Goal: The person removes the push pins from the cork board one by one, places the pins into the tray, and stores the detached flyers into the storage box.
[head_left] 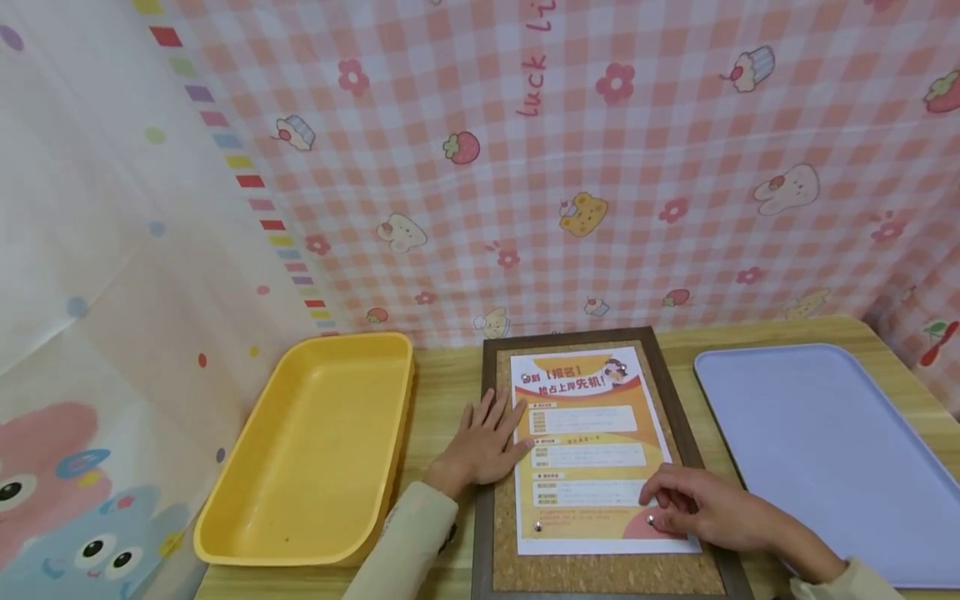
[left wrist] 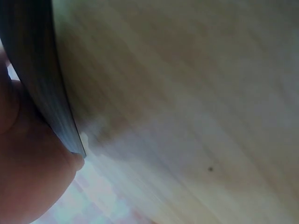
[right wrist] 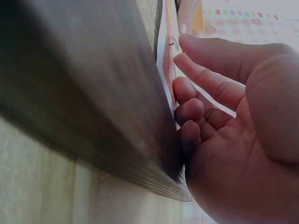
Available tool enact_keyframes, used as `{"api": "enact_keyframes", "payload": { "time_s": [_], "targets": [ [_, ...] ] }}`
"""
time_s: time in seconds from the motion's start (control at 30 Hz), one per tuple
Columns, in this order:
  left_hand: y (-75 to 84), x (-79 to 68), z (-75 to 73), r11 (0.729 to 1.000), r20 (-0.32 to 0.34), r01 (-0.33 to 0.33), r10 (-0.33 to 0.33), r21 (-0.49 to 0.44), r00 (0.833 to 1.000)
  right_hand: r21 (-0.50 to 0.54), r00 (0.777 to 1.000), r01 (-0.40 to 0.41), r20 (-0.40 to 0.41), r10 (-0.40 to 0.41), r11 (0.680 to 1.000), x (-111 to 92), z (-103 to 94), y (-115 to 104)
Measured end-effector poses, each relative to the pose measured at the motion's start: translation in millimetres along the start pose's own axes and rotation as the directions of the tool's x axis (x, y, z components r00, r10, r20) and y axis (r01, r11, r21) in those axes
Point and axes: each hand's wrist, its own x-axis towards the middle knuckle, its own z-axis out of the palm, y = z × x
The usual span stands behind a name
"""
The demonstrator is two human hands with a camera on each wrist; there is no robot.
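Note:
A printed orange-and-white poster lies on a cork board with a dark wooden frame. My left hand rests with spread fingers across the frame's left side and the poster's left edge. At the lower right corner, my right hand has its thumb tip beside a silver thumbtack, seemingly touching its head. The index finger stands apart from the thumb, and the other fingers bend loosely over the frame edge. Another thumbtack sits in the poster's lower left corner.
A yellow tray stands left of the board, and a flat lavender tray lies to the right. Both rest on a wood-grain table. Behind hangs a pink checked cloth; a pale printed cloth hangs at the left.

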Motion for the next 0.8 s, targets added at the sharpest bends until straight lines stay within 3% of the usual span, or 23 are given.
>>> {"api": "enact_keyframes", "payload": {
  "time_s": [0.33, 0.6, 0.8],
  "targets": [
    [1.9, -3.7, -4.4, 1.000, -0.002, -0.002, 0.002, -0.029, 1.000, -0.031, 1.000, 0.024, -0.005, -0.024, 0.999, 0.7, 3.0, 0.2],
    [-2.9, 2.9, 0.1, 1.000, -0.010, 0.003, -0.003, -0.029, 1.000, -0.016, 0.998, -0.055, 0.008, 0.055, 0.998, 1.2, -0.8, 0.7],
    [0.3, -1.0, -2.4, 0.999, -0.007, -0.003, 0.002, -0.039, 1.000, -0.004, 0.997, -0.075, 0.025, 0.075, 0.997, -0.4, 0.8, 0.6]
  ]
}}
